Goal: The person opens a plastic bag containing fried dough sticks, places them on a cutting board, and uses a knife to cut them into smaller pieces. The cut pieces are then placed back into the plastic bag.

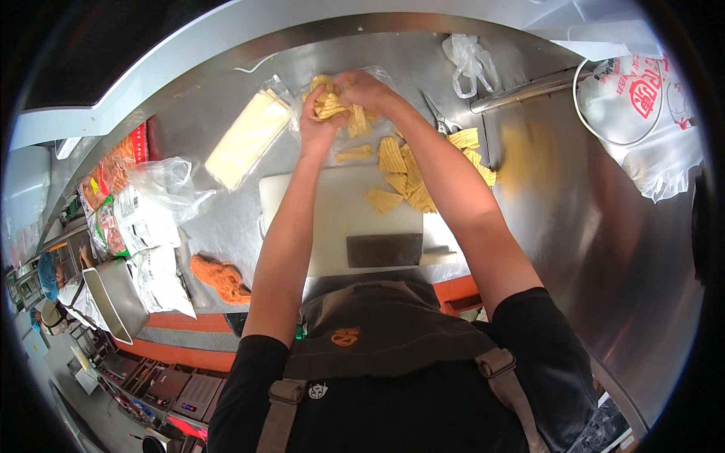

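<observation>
Near the back of the steel counter, my left hand [320, 127] cups a bunch of yellow ridged sheet pieces [328, 106], possibly bean curd. My right hand [365, 90] grips the same bunch from the other side; its fingertips are partly hidden. A clear plastic bag [379, 72] lies under and behind the hands. More yellow ridged pieces [410, 175] are heaped on the right of a white cutting board [328, 198] and beyond its edge, partly behind my right forearm. On the board's near side rests a cleaver [385, 250] with a pale handle [439, 259].
Left of my hands lies a clear-wrapped block of pale sheets [249, 139]. Scissors [440, 120] and a plastic bag [470, 62] are at the back right. A hoop [578, 107] holds a printed bag. Leftward are an orange cloth [221, 278], food packages [133, 215] and people [73, 289].
</observation>
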`<state>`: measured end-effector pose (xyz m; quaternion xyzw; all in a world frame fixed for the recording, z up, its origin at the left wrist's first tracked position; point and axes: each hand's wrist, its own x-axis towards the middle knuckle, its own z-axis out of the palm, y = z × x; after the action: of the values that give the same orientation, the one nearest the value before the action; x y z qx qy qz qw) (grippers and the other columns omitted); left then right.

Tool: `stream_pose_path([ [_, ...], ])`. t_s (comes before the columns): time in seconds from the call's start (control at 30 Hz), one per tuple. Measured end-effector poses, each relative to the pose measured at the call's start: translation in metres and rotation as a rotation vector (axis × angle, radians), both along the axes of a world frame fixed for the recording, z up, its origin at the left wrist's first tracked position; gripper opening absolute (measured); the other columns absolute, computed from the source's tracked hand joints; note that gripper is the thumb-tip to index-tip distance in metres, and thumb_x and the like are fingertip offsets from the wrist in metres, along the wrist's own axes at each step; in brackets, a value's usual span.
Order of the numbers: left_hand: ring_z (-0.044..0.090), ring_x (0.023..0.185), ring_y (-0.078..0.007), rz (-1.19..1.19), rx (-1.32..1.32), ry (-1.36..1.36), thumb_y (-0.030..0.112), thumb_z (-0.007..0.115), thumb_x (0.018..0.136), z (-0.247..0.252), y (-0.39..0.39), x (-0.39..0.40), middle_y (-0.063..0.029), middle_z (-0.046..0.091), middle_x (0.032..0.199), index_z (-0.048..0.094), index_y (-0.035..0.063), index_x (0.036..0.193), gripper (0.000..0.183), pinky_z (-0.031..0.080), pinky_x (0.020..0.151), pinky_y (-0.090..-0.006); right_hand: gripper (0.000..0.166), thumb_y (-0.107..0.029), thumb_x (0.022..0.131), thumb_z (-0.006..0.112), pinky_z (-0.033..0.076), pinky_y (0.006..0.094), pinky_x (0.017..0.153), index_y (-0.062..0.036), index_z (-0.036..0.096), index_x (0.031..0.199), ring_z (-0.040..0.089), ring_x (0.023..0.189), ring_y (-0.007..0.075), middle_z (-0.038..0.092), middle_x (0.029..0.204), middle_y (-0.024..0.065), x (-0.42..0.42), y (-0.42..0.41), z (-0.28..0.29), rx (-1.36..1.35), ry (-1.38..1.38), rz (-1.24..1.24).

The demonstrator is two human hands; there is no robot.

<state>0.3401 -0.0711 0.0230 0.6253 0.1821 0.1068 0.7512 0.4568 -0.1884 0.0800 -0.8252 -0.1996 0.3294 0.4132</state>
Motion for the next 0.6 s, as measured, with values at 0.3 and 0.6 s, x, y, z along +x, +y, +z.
stream_pose_path([
  [0.3,0.049,0.138,-0.0417,-0.144,1.080,0.027,-0.001,0.075,0.075,-0.046,0.030,-0.001,-0.0277,0.027,0.163,0.060,0.0147,0.143,0.071,0.047,0.110,-0.0443,0.082,-0.019,0.081,0.073,0.040,0.0423,0.116,-0.0062,0.038,0.155,0.047,0.140,0.0386,0.052,0.148,0.0259,-0.017,-0.049,-0.091,-0.192,-0.351,-0.014],
  [0.6,0.051,0.132,-0.0487,-0.222,1.371,0.280,0.029,0.074,0.089,0.026,0.043,-0.023,-0.0257,0.017,0.167,0.049,0.0071,0.150,0.069,0.039,0.117,-0.0477,0.085,-0.034,0.086,0.072,0.038,0.0412,0.118,-0.0022,0.035,0.156,0.045,0.143,0.0372,0.051,0.150,0.0245,-0.006,-0.074,-0.034,-0.537,-0.393,0.130],
])
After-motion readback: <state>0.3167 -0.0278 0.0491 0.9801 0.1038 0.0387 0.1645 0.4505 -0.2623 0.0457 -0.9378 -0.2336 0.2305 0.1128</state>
